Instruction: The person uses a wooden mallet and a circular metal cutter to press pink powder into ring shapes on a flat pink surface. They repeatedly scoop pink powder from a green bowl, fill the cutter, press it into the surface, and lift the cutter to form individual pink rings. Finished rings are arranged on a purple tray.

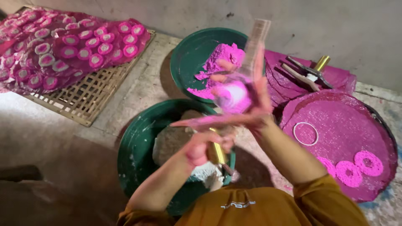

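My right hand (pixel 250 104), stained pink, is raised over the bowls with its fingers spread around a pink and white lump (pixel 233 96). A blurred clear strip (pixel 256 39) sticks up from that hand. Just below, my left hand (pixel 200 148) grips a short brass cylinder tool (pixel 216 153) above the near green bowl (pixel 136 146), which holds whitish powder (pixel 172 142). The far green bowl (pixel 193 48) holds bright pink powder (pixel 224 56).
At the right lies a round pink-coated tray (pixel 356 121) with three pink rings (pixel 368 163) and a thin ring outline (pixel 305 134). Brass-handled tools (pixel 310 73) rest on pink sheets behind it. A bamboo lattice (pixel 90 94) at the left carries several pink and white discs (pixel 96 60).
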